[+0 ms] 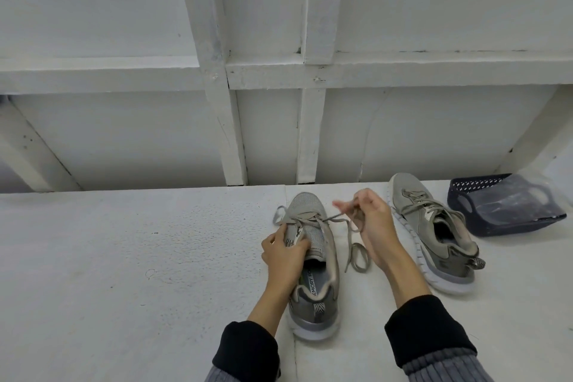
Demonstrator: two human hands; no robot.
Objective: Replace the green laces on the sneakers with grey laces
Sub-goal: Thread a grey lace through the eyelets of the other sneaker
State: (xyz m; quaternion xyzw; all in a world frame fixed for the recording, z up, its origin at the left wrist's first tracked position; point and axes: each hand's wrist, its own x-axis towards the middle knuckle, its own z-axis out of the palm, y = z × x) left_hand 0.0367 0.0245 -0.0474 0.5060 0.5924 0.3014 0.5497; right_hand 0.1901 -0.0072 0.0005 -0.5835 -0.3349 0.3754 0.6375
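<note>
A grey sneaker (313, 257) lies in front of me on the white surface, toe pointing away. My left hand (283, 250) grips its tongue and upper left side. A grey lace (341, 222) runs from its lower eyelets to the right, where my right hand (370, 220) pinches it, fingers blurred. The loose end of the lace curls on the surface at my right wrist. A second grey sneaker (434, 232) lies to the right, laced in grey, toe away.
A dark blue perforated basket (459, 192) holding a clear plastic bag (514, 201) sits at the far right. The white surface (139, 257) ends at a white panelled wall (279, 118) just behind the shoes.
</note>
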